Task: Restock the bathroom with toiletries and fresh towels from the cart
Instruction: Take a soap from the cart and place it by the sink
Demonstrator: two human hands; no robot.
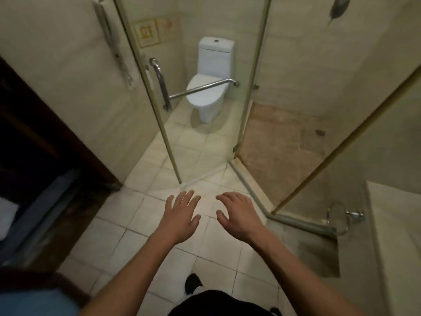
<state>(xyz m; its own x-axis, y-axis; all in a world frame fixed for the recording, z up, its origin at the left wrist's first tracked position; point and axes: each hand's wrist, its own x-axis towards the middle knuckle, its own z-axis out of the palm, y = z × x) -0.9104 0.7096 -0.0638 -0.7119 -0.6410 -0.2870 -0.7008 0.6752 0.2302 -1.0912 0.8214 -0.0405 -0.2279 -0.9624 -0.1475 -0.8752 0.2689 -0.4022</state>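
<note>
Both my hands hover palm-down over the tiled bathroom floor (159,254), holding nothing. My left hand (182,215) has its fingers straight and spread. My right hand (234,213) sits beside it, fingers relaxed and slightly bent. At the left edge, outside the doorway, a white folded cloth (6,213) lies in a dark blue-lined space that may be the cart (38,201). No toiletries are in view.
A white toilet (209,87) stands ahead behind a glass door (205,133) with a chrome handle (160,84). A shower area with a brown floor (284,142) lies to the right. A pale counter (396,236) and a chrome ring (339,216) are at far right. A dark wooden door frame (57,137) borders the left.
</note>
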